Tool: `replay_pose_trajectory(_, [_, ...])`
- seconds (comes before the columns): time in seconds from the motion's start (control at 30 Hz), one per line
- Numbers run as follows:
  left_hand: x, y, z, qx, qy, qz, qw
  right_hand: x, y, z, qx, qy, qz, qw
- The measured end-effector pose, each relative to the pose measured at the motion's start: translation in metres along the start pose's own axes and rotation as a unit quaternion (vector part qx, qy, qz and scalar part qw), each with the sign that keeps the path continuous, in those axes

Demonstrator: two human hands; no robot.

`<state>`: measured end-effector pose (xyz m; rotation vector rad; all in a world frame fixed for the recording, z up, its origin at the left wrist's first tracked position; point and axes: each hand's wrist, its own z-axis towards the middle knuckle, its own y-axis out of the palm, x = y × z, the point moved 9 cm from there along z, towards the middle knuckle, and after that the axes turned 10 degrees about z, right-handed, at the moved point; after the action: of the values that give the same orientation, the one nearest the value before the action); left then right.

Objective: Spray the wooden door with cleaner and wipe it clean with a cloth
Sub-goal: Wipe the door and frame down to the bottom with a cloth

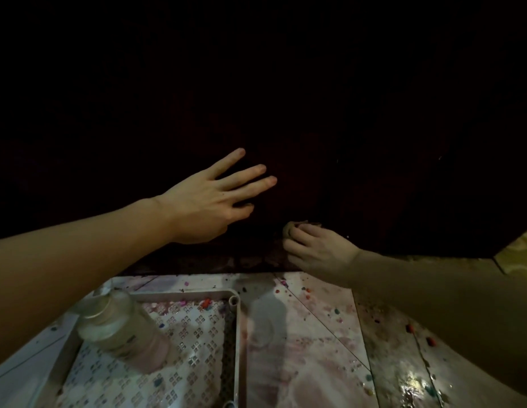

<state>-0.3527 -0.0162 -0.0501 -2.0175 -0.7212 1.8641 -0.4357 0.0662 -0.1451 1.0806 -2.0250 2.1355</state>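
dark door (315,113) fills the view; left hand (209,198) splayed flat; right hand (318,248) grips cloth (288,229).

- The left hand (206,201) is spreading straight fingers flat against the dark wooden door (315,113).
- The right hand (318,248) is gripping a bunched cloth (288,229) low against the door (only a pale bit is showing).
- A clear bottle (121,328) is lying tilted in a perforated tray (235,334) on the stained tiled floor (315,334).
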Motion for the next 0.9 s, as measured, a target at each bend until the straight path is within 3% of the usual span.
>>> replay_pose_trajectory(0.2, [-0.006,-0.009,-0.002,0.077,-0.007,-0.014,0.997,0.017,0.016,-0.036,-0.117,0.003,-0.043,0.992])
replay_pose_trajectory(0.33, [-0.003,-0.006,-0.001,0.079,-0.004,-0.003,0.997,0.014,0.015,-0.057,-0.065,0.013,0.004,0.998])
replay_pose_trajectory(0.43, [-0.004,-0.005,-0.002,0.088,-0.006,-0.003,0.996,-0.005,0.005,-0.061,0.016,-0.02,0.027,0.999])
replay_pose_trajectory(0.53, [-0.004,-0.004,-0.002,0.098,-0.004,-0.004,0.995,-0.009,-0.006,-0.034,0.098,-0.027,0.02,0.995])
replay_pose_trajectory(0.6, [-0.003,-0.003,-0.001,0.103,-0.008,0.0,0.995,-0.008,-0.012,-0.008,0.113,-0.036,0.0,0.993])
replay_pose_trajectory(0.7, [-0.003,-0.001,-0.001,0.103,-0.009,0.0,0.995,-0.001,-0.005,0.01,0.063,-0.043,-0.018,0.997])
replay_pose_trajectory(0.83, [-0.005,-0.003,-0.001,0.117,-0.007,-0.002,0.993,0.017,0.013,-0.023,-0.046,-0.01,-0.021,0.999])
replay_pose_trajectory(0.9, [-0.005,-0.004,-0.002,0.122,-0.006,-0.008,0.992,0.024,0.015,-0.038,-0.062,-0.005,-0.027,0.998])
